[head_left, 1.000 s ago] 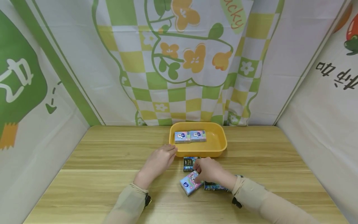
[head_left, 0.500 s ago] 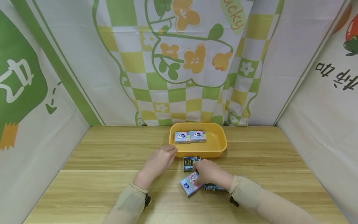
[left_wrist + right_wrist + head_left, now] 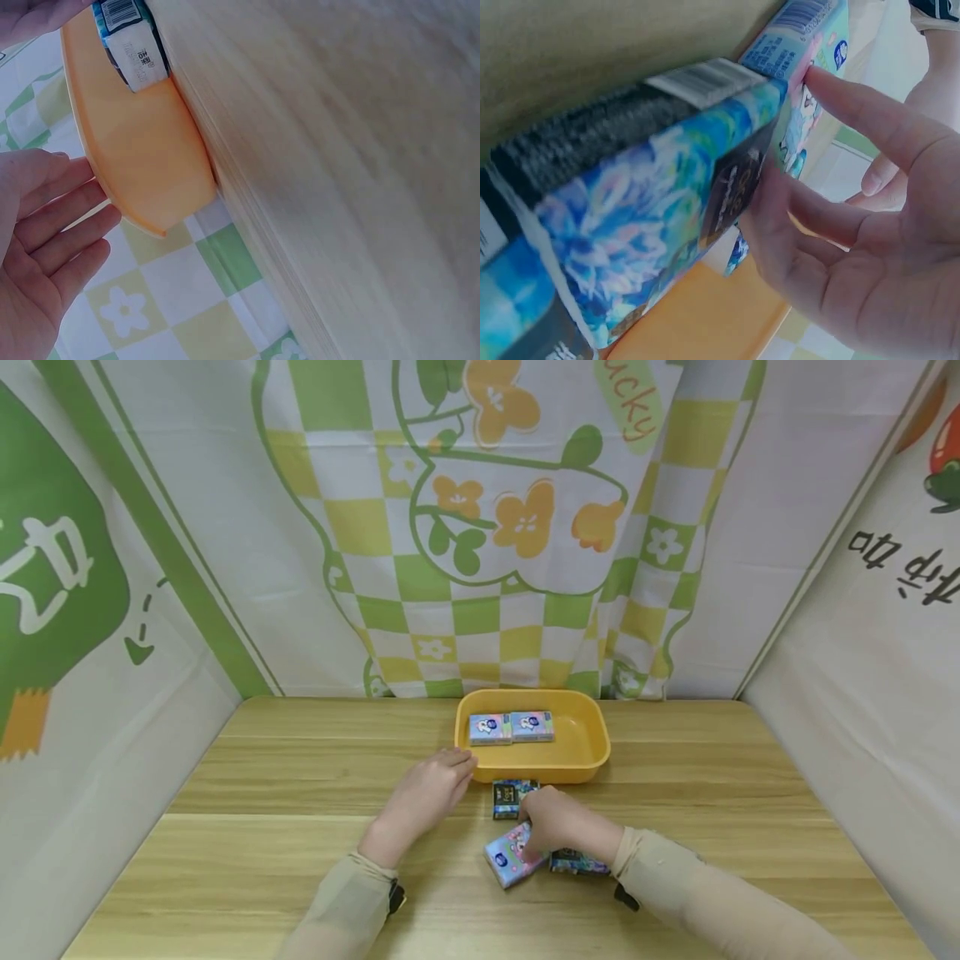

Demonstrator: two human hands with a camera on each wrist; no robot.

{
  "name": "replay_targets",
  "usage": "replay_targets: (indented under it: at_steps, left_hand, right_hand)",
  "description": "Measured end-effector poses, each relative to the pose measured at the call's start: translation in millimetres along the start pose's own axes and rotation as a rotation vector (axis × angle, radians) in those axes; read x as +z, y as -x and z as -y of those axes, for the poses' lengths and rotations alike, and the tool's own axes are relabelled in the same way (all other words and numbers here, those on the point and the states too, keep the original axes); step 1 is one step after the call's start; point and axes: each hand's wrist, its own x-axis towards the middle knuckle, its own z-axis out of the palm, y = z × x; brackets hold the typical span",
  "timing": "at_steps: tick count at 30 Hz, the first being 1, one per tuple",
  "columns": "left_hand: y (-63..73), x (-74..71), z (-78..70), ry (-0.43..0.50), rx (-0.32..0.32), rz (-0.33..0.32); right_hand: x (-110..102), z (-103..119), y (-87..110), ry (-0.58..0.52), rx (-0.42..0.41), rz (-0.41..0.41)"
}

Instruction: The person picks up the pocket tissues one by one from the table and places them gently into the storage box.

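blue-pink tissue packet in front of the yellow tray is pinched by the right hand; left hand, fingers straight, touches the tray.

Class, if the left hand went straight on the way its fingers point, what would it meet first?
Most likely the yellow tray: the left hand lies at its near left corner, though contact is unclear.
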Motion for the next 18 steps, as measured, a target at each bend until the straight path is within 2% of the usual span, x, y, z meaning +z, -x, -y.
replay_targets:
  at_steps: [7,18]
  left_hand:
    - [-0.2,1.4,-0.1,0.016,-0.005,0.000]
    - [-0.4,1.3,-0.1,0.018,0.000,-0.002]
  right_hand:
    - [2.8,0.2,1.0,-0.006,-0.014,-0.035]
    - [4.2,-4.1,2.3,-0.041,-0.014,-0.023]
